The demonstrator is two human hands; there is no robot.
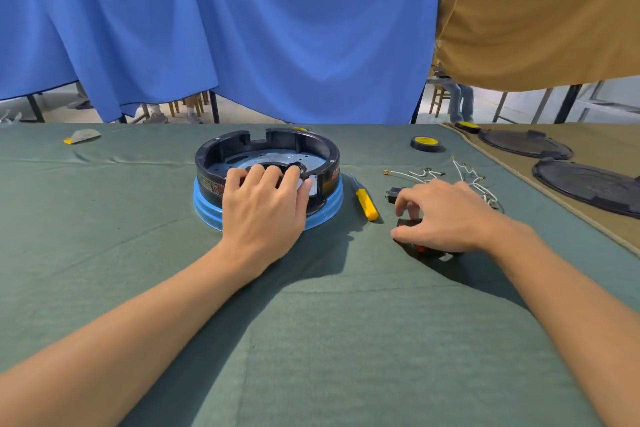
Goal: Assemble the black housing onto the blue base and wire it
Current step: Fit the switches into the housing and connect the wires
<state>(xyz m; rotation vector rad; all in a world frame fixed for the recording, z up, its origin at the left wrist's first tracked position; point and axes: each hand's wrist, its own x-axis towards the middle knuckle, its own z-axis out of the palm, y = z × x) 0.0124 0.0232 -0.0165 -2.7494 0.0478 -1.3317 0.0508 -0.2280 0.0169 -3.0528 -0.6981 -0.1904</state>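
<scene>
Centrally on the tabletop (311,340), one black housing (313,146) sits on one blue base (207,208). The left hand (263,204) curls its fingers over the housing's near wall. Right of the housing, past one yellow screwdriver (367,205), the right hand (446,218) clasps one small black part (408,222). Two black discs (588,184) lie farther right.

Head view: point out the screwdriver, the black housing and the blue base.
screwdriver (367,206), head view, yellow handle.
black housing (287,142), head view, far inner wall.
blue base (205,209), head view, left front lip.
</scene>
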